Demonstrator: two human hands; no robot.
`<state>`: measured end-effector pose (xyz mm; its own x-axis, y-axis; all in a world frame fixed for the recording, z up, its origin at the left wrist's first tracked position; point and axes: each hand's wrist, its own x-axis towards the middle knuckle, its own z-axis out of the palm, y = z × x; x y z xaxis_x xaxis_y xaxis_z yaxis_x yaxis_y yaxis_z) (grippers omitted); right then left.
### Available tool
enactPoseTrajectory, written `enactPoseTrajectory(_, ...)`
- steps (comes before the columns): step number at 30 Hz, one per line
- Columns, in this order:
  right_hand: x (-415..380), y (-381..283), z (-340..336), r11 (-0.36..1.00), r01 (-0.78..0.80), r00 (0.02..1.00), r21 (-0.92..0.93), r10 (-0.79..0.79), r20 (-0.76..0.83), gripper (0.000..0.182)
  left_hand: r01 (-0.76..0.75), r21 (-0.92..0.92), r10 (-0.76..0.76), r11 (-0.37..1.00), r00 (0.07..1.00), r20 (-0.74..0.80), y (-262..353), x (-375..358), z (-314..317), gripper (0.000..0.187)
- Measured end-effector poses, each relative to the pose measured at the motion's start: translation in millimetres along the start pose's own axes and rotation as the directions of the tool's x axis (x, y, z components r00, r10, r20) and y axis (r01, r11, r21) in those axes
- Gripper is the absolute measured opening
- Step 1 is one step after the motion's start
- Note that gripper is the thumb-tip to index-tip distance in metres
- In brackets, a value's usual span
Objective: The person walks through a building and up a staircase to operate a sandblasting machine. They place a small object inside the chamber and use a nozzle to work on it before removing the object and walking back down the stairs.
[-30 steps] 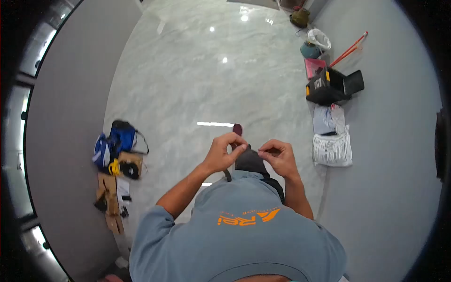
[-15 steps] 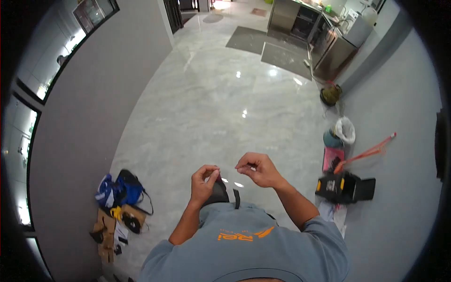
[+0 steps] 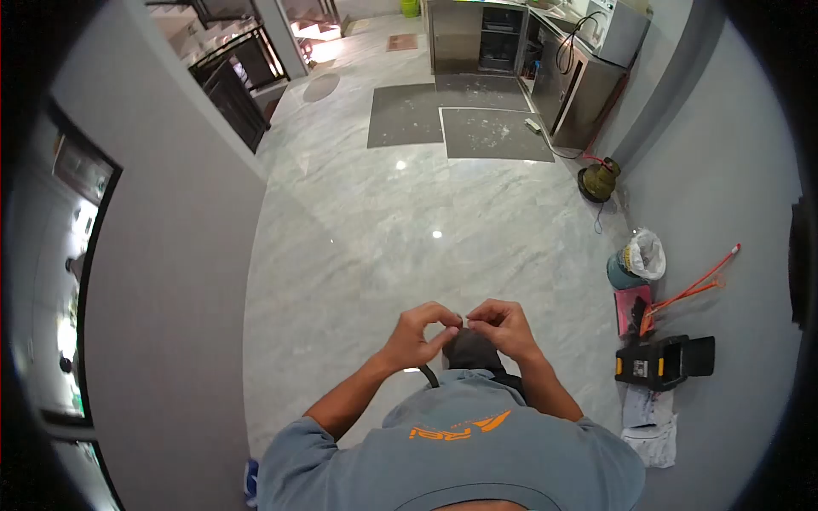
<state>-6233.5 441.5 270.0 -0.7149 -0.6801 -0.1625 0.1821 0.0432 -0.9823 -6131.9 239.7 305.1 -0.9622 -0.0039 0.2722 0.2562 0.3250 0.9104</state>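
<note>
Marble floor (image 3: 383,230); black toolbox (image 3: 660,362) sits beside right wall (image 3: 724,170).

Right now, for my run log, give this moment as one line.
left hand: pinched, fingertips meeting right | right hand: pinched | held item: too small to tell | black toolbox: on floor, right

Home hallway: marble floor (image 3: 366,221), staircase (image 3: 226,51), kitchen counters (image 3: 477,34).

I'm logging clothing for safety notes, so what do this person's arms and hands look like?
Both hands, left and right, are bare: no gloves, rings or watch visible. The forearms are uncovered below a short-sleeved grey-blue T-shirt with an orange printed logo.
</note>
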Motion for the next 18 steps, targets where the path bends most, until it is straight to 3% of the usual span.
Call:
enactPoseTrajectory(3, 104, -9, -4, 0.993, -0.024, 0.998, 0.114, 0.030, -0.051, 0.013, -0.025, 0.047, 0.026, 0.999, 0.999, -0.020, -51, 76, -43, 0.017)
enactPoseTrajectory(7, 262, -41, 5, 0.989, -0.086, 0.994, 0.119, 0.076, 0.081, 0.016, 0.052, 0.097, -0.028, 0.994, 0.972, -0.233, -107, 174, -112, 0.023)
enactPoseTrajectory(8, 303, -50, 8, 0.991, -0.076, 0.989, 0.110, 0.061, 0.136, 0.020, 0.108, 0.029, -0.094, 0.994, 0.948, -0.303, -114, 195, -130, 0.026)
enactPoseTrajectory(12, 464, -99, 34, 0.996, -0.090, 0.925, -0.028, 0.094, 0.369, 0.027, 0.143, 0.094, -0.089, 0.985, 0.899, -0.429, -162, 261, -230, 0.026)
enactPoseTrajectory(15, 580, -119, 65, 0.990, 0.036, 0.833, -0.136, 0.046, 0.552, 0.029, 0.184, 0.138, -0.086, 0.973, 0.846, -0.527, -206, 305, -307, 0.024)
enactPoseTrajectory(16, 616, -121, 78, 0.985, 0.047, 0.818, -0.164, 0.056, 0.572, 0.029, 0.213, 0.066, -0.140, 0.975, 0.817, -0.560, -223, 321, -330, 0.022)
enactPoseTrajectory(18, 691, -112, 98, 0.985, 0.064, 0.819, -0.159, 0.039, 0.572, 0.029, 0.217, 0.182, -0.075, 0.959, 0.814, -0.576, -268, 355, -381, 0.022)
